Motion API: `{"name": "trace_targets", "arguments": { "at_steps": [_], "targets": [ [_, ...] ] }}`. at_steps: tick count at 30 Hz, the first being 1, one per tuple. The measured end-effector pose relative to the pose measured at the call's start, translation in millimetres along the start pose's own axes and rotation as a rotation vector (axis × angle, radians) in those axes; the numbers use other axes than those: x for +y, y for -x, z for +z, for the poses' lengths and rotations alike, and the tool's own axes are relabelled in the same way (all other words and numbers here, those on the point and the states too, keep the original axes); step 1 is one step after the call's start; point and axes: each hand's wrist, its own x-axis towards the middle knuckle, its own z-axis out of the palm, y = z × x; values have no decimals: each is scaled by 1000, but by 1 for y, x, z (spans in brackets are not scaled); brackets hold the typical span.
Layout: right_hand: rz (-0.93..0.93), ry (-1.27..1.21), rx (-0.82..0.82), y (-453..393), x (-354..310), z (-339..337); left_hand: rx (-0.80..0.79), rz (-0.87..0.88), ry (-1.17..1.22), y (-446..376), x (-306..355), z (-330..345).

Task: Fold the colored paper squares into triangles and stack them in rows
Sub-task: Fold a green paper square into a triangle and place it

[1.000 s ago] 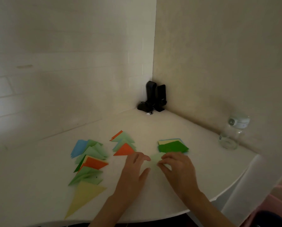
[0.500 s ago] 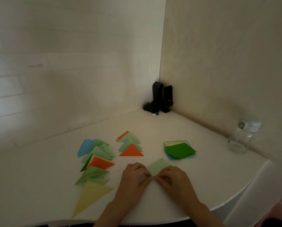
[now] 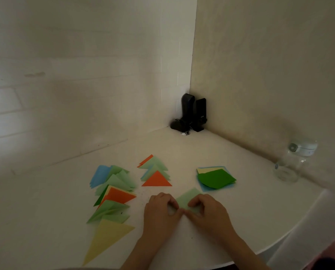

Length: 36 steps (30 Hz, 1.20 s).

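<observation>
A light green paper [image 3: 188,198] lies on the white table [image 3: 250,211] in front of me. My left hand [image 3: 160,213] and my right hand [image 3: 209,213] both pinch its near edge with curled fingers, thumbs meeting in the middle. A stack of unfolded squares [image 3: 215,179], dark green on top of yellow and blue, sits just beyond to the right. A short row of folded triangles [image 3: 156,174] ends in an orange one. A longer row of triangles [image 3: 112,195] runs along the left, ending in a large yellow triangle [image 3: 106,238].
A clear glass jar with a white lid [image 3: 293,162] stands at the right by the wall. Black devices with a cable [image 3: 192,115] fill the far corner. The table's curved edge runs close on the right and near side.
Both hands have drawn together over the light green paper and now pinch its near edge with curled fingers; before, they lay flatter on it. The camera view shifted slightly.
</observation>
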Motion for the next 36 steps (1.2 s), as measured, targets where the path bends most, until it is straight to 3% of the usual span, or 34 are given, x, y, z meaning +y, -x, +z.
{"name": "trace_targets", "arguments": {
  "at_steps": [6,15,18,22,24,30,36],
  "targets": [
    [151,-104,-204,-17,-4,-9,-81,-90,92,-8,1,-4],
    [90,-150,-306,-16,0,-21,-167,-57,247,-11,-7,-19],
    [74,-101,-257,-11,-5,-18,-261,-45,233,-10,-12,-23],
    [36,122,-40,3,-10,3,-370,47,182,-3,-12,-31],
    [4,157,-8,7,-11,7,-332,112,163,4,-9,-31],
    [-58,60,-201,-8,-3,-8,-132,401,-74,10,-16,-20],
    [-141,-9,-175,2,0,-29,-26,405,-196,22,-1,-12]
  ]
}}
